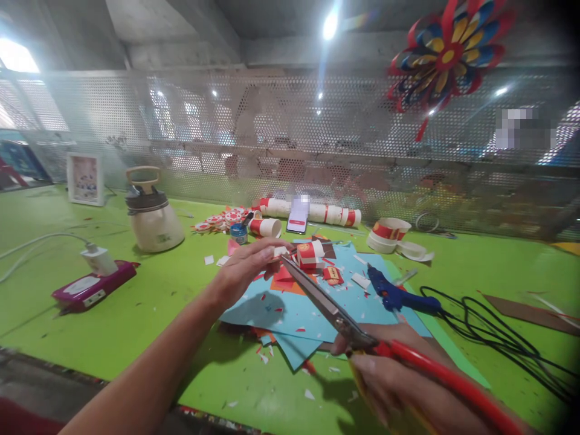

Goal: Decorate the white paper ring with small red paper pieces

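My right hand [385, 368] grips a large pair of scissors [312, 290] by its red and yellow handles. The blades point up and left, with their tips at the fingers of my left hand [249, 266]. Those fingers are closed on a small whitish paper piece [280, 252], mostly covered by the hand. Just right of the tips lies a red and white paper cup [310, 255] on its side. Beneath the scissors are light blue paper sheets [294, 311] strewn with red and white scraps. A small red cut-out [333, 276] rests on them.
To the right lie a blue glue gun [394, 293] and its black cord [489, 329]. Behind the paper are a blue jar [238, 233], a phone [297, 216] and stacked paper cups [335, 214]. A kettle-like jug [154, 217] and a purple power strip [95, 287] stand left.
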### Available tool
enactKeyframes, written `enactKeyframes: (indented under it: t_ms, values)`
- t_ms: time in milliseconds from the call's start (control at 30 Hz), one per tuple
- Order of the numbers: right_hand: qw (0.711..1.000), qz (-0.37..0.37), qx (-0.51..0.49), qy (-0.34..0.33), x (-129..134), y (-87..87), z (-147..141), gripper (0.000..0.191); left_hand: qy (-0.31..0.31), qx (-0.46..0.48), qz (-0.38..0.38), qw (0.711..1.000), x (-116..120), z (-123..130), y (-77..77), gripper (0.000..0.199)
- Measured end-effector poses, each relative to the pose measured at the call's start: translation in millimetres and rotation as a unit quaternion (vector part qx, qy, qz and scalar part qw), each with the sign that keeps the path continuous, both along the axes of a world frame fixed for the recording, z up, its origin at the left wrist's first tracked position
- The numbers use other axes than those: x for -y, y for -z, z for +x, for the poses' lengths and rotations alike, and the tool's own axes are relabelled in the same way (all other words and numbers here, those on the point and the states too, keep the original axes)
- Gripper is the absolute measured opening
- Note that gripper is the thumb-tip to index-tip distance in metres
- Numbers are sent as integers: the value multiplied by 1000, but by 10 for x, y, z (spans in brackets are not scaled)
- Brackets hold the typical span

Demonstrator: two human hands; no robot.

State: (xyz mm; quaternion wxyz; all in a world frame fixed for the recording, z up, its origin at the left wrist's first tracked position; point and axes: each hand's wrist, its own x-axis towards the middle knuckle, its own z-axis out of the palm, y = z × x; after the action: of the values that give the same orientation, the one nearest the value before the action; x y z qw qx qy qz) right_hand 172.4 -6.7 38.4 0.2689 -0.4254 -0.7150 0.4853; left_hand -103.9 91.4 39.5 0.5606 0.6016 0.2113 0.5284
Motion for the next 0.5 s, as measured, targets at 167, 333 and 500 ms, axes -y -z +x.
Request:
enactKeyframes:
  t_ms: [167,333,500]
  values:
    - [998,14,20,60,63,-3,108,28,-1,19,-1,1000,12,1,-25,32]
    - [968,182,140,97,-19,0,-41,22,5,38,-8,999,58,27,-68,32]
    - [945,248,206,51,-69,-7,-172,21,15,60,-17,998,79,43,-83,31]
